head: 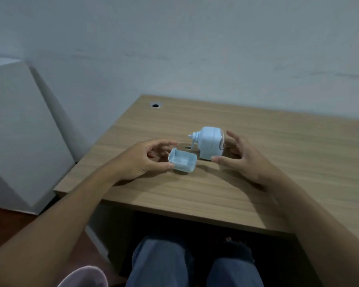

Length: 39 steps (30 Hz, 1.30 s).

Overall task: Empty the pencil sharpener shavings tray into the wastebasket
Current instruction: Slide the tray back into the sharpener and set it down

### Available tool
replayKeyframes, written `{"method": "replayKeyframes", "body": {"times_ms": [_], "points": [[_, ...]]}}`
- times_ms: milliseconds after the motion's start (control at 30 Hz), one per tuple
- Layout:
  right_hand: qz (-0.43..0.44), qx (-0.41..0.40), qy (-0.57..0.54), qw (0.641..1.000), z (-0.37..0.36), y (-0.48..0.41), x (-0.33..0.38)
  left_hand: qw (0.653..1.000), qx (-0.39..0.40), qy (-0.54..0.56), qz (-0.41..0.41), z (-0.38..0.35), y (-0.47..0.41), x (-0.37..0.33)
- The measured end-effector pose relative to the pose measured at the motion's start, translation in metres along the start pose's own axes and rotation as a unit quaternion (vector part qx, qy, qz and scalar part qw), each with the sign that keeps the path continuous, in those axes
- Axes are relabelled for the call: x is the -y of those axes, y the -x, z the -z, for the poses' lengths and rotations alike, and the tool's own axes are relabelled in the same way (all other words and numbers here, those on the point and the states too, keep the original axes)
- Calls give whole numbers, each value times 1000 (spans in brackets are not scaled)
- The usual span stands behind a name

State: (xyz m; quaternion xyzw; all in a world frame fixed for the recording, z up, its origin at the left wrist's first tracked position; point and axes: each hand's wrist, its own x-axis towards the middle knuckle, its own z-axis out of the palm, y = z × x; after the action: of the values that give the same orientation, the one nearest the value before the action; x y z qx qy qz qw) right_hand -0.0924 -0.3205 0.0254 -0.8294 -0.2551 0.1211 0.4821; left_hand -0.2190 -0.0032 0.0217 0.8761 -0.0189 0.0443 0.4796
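A light blue pencil sharpener point(210, 142) with a crank on its left side stands on the wooden desk point(267, 162). Its small blue shavings tray point(182, 162) is out of the body, just left of it, open side up; I see no shavings inside it. My left hand point(141, 160) grips the tray between thumb and fingers at its left end. My right hand point(238, 157) is open beside the sharpener, its thumb tip touching the base and its fingers spread behind it. No wastebasket can be made out with certainty.
A white box-like cabinet point(19, 131) stands to the left of the desk against the grey wall. A cable hole point(155, 105) is at the desk's far left. A pale pink rounded object point(85, 276) shows at the bottom left by my knees point(164, 264).
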Motion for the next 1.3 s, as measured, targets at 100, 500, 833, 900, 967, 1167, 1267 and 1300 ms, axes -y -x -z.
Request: {"method": "replayKeyframes", "body": {"times_ms": [100,500,833,900,967,1167,1267,1300], "points": [[31,14,-16,999,2,-8,-4,997,61,-38,14,-3,-12,-6],[94,57,39,993,4,-29,-6,984,163,-75,16,4,-48,-5],[117,88,34,989,8,-33,-15,993,115,-25,-5,1,-46,0],[117,84,33,989,7,-34,-15,996,87,4,-18,-3,-46,2],[111,74,30,991,6,-34,-16,998,57,4,-31,-9,-48,3],[87,17,15,996,-6,-34,-14,997,22,71,-7,-32,-60,-1],[72,-10,6,997,-11,-34,-14,997,5,78,-8,-41,-70,-2],[70,-18,4,997,-11,-34,-14,997,5,73,-6,-43,-72,-4]]}}
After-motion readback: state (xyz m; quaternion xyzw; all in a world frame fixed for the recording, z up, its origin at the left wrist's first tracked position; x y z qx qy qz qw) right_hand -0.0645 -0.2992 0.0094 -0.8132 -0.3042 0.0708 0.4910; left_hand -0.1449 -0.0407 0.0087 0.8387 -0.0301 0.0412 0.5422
